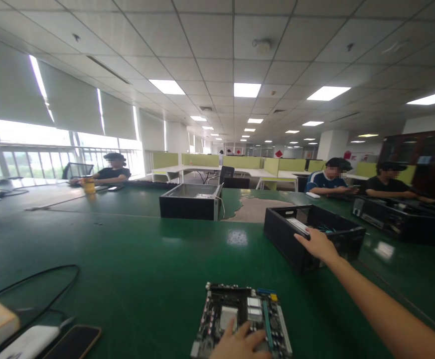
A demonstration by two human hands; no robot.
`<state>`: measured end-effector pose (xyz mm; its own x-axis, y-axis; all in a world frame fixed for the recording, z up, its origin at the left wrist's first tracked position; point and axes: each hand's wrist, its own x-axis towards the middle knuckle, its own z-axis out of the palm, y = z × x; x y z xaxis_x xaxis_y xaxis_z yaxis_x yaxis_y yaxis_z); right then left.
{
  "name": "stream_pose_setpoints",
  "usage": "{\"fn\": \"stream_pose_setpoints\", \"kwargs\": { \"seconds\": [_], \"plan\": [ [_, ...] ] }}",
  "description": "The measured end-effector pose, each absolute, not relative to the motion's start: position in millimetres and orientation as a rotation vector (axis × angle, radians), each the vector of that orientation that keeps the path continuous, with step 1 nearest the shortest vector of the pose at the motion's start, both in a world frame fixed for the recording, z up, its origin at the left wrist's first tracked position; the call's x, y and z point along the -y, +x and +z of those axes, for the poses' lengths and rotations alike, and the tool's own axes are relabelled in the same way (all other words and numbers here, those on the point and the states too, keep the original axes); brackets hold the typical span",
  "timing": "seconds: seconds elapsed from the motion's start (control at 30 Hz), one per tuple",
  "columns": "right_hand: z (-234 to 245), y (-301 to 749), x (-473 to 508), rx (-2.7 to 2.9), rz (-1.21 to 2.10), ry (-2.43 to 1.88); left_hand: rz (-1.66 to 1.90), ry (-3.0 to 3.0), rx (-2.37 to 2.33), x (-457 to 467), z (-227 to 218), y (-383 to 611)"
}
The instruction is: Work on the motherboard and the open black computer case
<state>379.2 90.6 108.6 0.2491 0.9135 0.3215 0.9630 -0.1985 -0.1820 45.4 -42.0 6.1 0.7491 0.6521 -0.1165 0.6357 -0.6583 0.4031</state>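
Observation:
A motherboard [256, 326] lies on the green table right in front of me. My left hand [239, 344] is over its near part, fingers spread, with the fingertips by the pale square processor area [228, 317] and the slots. Farther off to the right stands an open-topped black computer case [288, 244]. My right hand [320, 244] reaches out to its near wall and grips the rim, thumb outside and the other fingers over the edge. Inside the case, a pale strip-like part [297, 226] shows just beyond the fingers; most of the interior is hidden.
Another open case [187, 208] stands mid-table, beside a torn patch [260, 207] of the green covering. A phone [73, 343], a white device [30, 341] and a black cable [53, 267] lie front left. Co-workers [331, 179] sit across the table, one near more computer hardware [404, 219].

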Motion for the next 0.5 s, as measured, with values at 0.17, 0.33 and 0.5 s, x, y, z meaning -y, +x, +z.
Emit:
{"fn": "stream_pose_setpoints", "kwargs": {
  "seconds": [0.17,0.33,0.5],
  "plan": [
    [108,398,-111,1.769,-0.165,-2.277,0.158,2.583,-1.240,2,42,-55],
    [112,409,-119,1.863,-0.151,-2.319,0.194,2.503,-1.609,-50,35,-176],
    [114,404,-104,1.930,-0.193,-2.303,0.236,2.338,-2.079,-83,37,-252]
  ]
}}
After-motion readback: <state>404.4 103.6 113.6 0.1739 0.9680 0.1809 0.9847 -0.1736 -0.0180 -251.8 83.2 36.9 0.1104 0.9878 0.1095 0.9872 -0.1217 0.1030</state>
